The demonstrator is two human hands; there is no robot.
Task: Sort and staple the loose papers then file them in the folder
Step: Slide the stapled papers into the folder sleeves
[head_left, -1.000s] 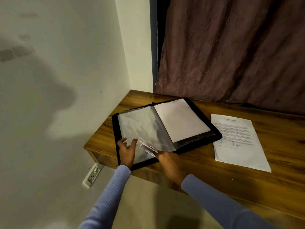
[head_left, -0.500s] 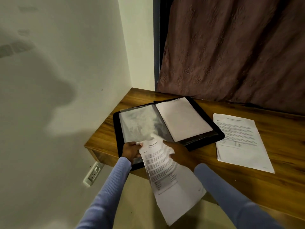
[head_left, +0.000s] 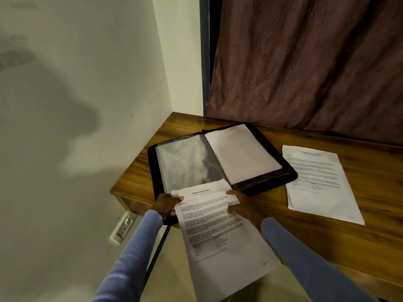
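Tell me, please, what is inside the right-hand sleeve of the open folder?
A blank-looking white sheet fills the right sleeve of the black folder. Whether more pages lie under it cannot be seen, since it covers them.

1. The printed sheet (head_left: 220,227), a crumpled corner a second ago, is now drawn out over the near table edge, squarer than half a second ago.
2. The left hand (head_left: 166,204) has moved from the sleeve to the sheet's top left corner.
3. The right hand (head_left: 242,205) now pinches its right edge (thumb on top).
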